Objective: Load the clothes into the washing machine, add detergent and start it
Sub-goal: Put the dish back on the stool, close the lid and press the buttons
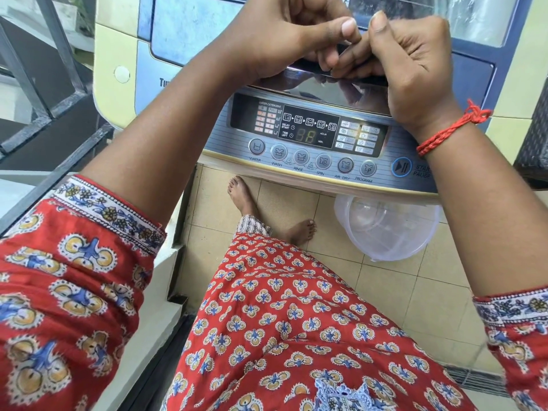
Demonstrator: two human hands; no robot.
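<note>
A cream and blue top-loading washing machine [117, 40] stands in front of me, its blue lid [184, 28] lying flat. My left hand [281, 40] and my right hand [415, 72] are side by side at the lid's front edge. Their fingers curl around the dark lid handle [370, 80], thumbs on top. A red thread band circles my right wrist. Below the hands is the control panel [308, 129] with a dim "88" on its display, a row of round buttons and the blue start/pause button [401, 167]. No clothes or detergent are in view.
A clear, empty plastic tub [385, 229] sits on the tiled floor under the machine's front right. A dark metal railing [44, 84] runs along the left. A dark woven surface [533, 137] borders the machine on the right. My bare feet stand close to the machine.
</note>
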